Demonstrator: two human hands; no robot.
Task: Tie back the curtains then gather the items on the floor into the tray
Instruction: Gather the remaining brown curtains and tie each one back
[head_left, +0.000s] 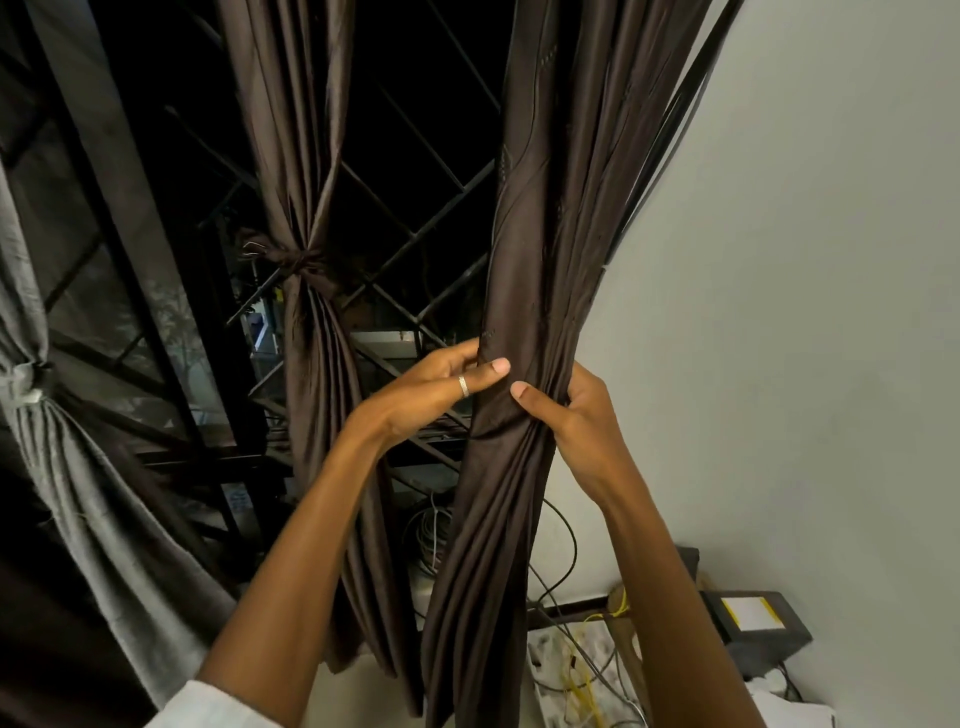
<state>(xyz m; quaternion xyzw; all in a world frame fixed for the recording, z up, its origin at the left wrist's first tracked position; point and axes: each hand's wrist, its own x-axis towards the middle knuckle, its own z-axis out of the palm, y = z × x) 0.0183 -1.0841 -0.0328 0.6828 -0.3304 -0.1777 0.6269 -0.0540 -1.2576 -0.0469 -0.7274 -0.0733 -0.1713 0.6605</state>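
The brown curtain (524, 249) I'm working on runs from 12 down to 6 o'clock, bunched at its waist beside the wall (805, 260). At 9 o'clock a grey curtain (78, 467) and at 11 a second brown curtain (296, 156) are already knotted. My left hand (431, 389) curls round the bundle's left edge, thumb across the front. My right hand (566, 415) grips the folds from the wall side. I'd squeeze the pleats tight, keep both grips level, then wrap the tie-back snug. The tray is out of view.
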